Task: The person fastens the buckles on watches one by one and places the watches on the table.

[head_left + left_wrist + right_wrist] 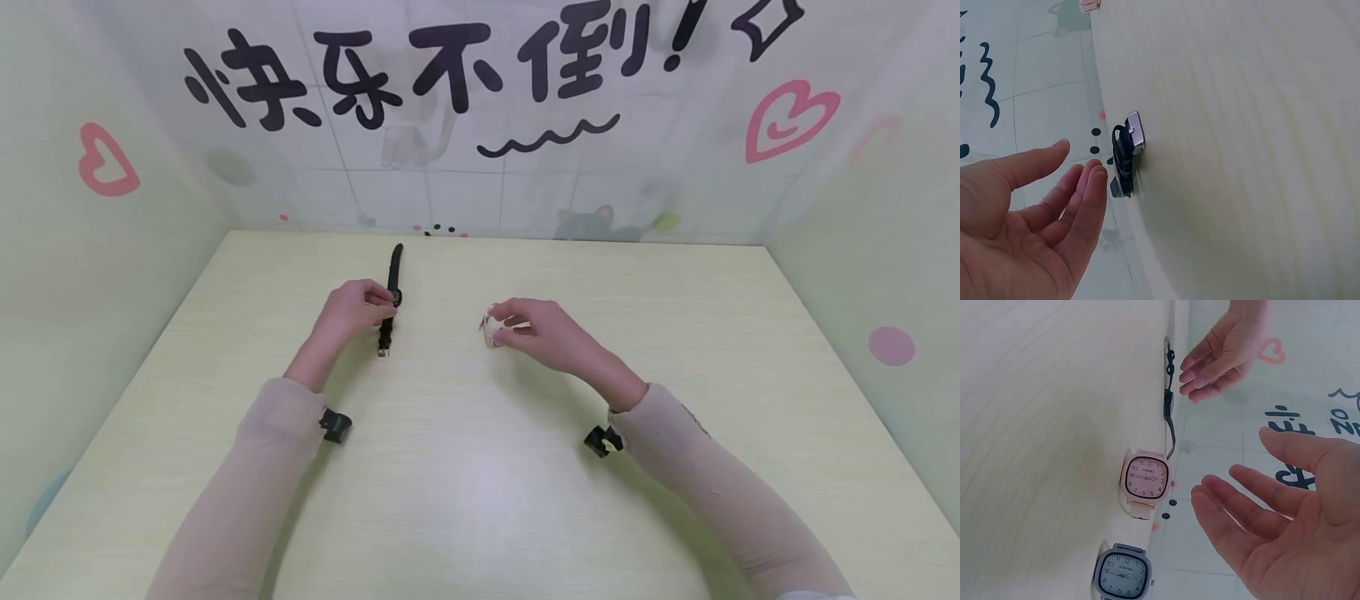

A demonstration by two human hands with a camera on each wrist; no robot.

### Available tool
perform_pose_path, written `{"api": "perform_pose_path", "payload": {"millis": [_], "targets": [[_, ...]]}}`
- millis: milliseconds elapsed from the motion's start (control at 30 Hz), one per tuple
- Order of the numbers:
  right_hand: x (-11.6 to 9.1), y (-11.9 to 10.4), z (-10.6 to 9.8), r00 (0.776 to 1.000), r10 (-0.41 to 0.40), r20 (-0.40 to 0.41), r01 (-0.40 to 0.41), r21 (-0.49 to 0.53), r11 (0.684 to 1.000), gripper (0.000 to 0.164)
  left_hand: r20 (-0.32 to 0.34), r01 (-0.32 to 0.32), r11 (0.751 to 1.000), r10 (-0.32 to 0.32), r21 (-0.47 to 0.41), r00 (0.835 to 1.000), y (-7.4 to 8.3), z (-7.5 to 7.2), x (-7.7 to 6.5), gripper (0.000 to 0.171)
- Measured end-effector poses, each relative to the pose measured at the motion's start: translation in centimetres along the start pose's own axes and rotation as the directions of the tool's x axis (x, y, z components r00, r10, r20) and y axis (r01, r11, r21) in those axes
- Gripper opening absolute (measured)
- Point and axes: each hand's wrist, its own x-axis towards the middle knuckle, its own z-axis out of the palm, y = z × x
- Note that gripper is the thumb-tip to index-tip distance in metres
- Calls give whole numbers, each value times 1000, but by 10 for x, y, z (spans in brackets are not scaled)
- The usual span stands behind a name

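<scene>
A black watch (386, 333) lies stretched out on the table, its strap running away from the person. My left hand (354, 307) hovers over its middle, fingers loosely bent; in the left wrist view the thumb and fingers are apart, with the watch's metal buckle (1136, 132) beyond them. By the fingertips of my right hand (543, 333) is a pink watch (1146, 478) with a square dial, standing on its looped strap. Beside it, in the right wrist view, stands a grey-blue watch (1122, 575) of the same shape, which the head view does not clearly show. The right fingers grip nothing.
The pale wooden table (480, 483) meets a printed backdrop (450, 200) at its far edge, with side walls left and right. A small black camera is strapped on each wrist, below the sleeves (281, 425).
</scene>
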Motion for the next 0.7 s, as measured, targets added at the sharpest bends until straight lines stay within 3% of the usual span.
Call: {"api": "perform_pose_path", "payload": {"millis": [300,500,700], "targets": [[1,0,0,1000,0,-2,0,5,1000,42,-1,74,969,-76,236,997,-1,2,-1,36],[0,-1,0,1000,-5,1,5,6,1000,41,10,85,953,-92,290,996,1,5,1,38],[0,-3,0,1000,-2,2,2,9,1000,41,34,95,953,-109,287,993,3,5,1,43]]}}
